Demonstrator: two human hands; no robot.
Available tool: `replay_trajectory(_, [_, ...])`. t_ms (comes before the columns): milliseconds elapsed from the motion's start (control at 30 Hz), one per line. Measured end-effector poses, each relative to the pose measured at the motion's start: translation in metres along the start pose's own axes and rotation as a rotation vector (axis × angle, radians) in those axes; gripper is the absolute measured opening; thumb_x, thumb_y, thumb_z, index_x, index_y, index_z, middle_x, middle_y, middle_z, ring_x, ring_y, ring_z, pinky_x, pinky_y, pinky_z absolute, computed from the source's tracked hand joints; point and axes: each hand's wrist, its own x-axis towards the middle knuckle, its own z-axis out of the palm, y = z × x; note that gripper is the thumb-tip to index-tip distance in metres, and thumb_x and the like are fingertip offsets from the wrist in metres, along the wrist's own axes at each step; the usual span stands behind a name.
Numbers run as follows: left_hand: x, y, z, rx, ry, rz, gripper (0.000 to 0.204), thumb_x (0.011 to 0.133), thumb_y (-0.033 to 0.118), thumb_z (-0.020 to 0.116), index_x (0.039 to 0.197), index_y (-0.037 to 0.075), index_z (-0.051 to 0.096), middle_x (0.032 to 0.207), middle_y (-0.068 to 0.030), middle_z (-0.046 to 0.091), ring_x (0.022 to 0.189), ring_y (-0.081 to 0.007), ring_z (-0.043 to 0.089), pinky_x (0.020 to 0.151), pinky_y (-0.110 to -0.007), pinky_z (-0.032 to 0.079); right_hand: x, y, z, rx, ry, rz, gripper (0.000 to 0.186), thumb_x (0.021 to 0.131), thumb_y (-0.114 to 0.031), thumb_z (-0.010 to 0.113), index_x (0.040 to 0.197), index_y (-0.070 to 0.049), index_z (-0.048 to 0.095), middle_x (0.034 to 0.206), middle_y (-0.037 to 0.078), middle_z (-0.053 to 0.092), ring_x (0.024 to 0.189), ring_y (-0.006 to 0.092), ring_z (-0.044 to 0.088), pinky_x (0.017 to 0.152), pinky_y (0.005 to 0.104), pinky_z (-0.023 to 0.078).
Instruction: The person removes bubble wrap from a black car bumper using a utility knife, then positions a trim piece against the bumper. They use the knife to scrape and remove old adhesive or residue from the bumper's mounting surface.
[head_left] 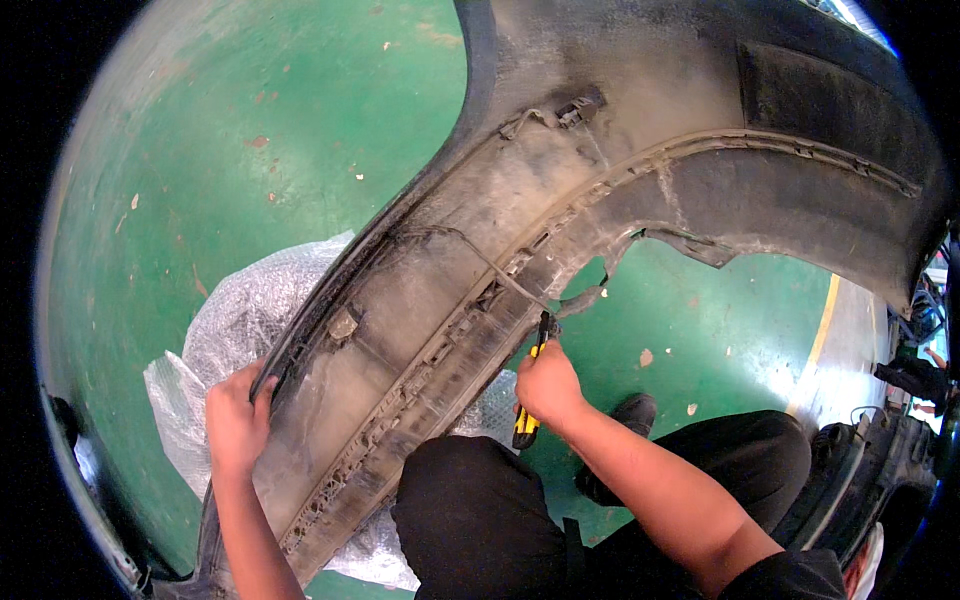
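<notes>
A large dark, dusty plastic car bumper point(560, 150) lies diagonally, showing its inner side with clips, ribs and a curved arch; a torn, jagged opening is at its middle right. My left hand point(235, 410) is closed on the bumper's outer left edge. My right hand point(545, 385) grips a yellow and black utility knife point(524, 430), held upright in the picture with its dark top end at the bumper's inner edge, just below a thin strip crossing the ribs. Whether the blade touches the plastic, I cannot tell.
Crumpled bubble wrap point(230, 310) lies under the bumper on the green floor point(270, 120). My bent knees point(470, 510) are below. At the right are a yellow floor line point(826, 310), other dark car parts point(840, 490) and another person point(910, 380) at the edge.
</notes>
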Motion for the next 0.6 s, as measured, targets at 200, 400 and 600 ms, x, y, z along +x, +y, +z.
replay_trajectory(200, [-0.004, -0.003, 0.004, -0.048, 0.023, 0.018, 0.026, 0.086, 0.011, 0.071, 0.109, -0.003, 0.071, 0.093, -0.0267, 0.068, 0.085, -0.0451, 0.066, 0.078, -0.048, 0.052, -0.004, -0.003, -0.014, -0.341, 0.014, -0.333, 0.019, 0.088, -0.011, 0.056, 0.087, 0.004, 0.067, 0.077, 0.024, 0.067, 0.08, 0.0433, 0.069, 0.073, 0.0527, 0.056])
replay_trajectory(400, [-0.022, 0.003, -0.001, 0.007, 0.055, -0.011, 0.027, 0.088, 0.014, 0.07, 0.111, 0.001, 0.072, 0.096, -0.0251, 0.07, 0.086, -0.0438, 0.067, 0.078, -0.049, 0.053, 0.0, -0.01, -0.039, 0.076, -0.208, -0.16, 0.018, 0.093, -0.012, 0.056, 0.097, 0.005, 0.057, 0.079, 0.023, 0.066, 0.062, 0.0335, 0.066, 0.054, 0.0459, 0.054])
replay_trajectory(600, [-0.018, 0.011, 0.004, 0.108, 0.071, -0.003, 0.029, 0.089, 0.016, 0.069, 0.114, 0.002, 0.072, 0.097, -0.025, 0.07, 0.086, -0.0435, 0.067, 0.078, -0.05, 0.053, -0.029, -0.022, -0.125, 0.257, -0.664, 0.153, 0.021, 0.094, -0.014, 0.055, 0.105, 0.003, 0.049, 0.079, 0.021, 0.066, 0.06, 0.0306, 0.069, 0.051, 0.0483, 0.054])
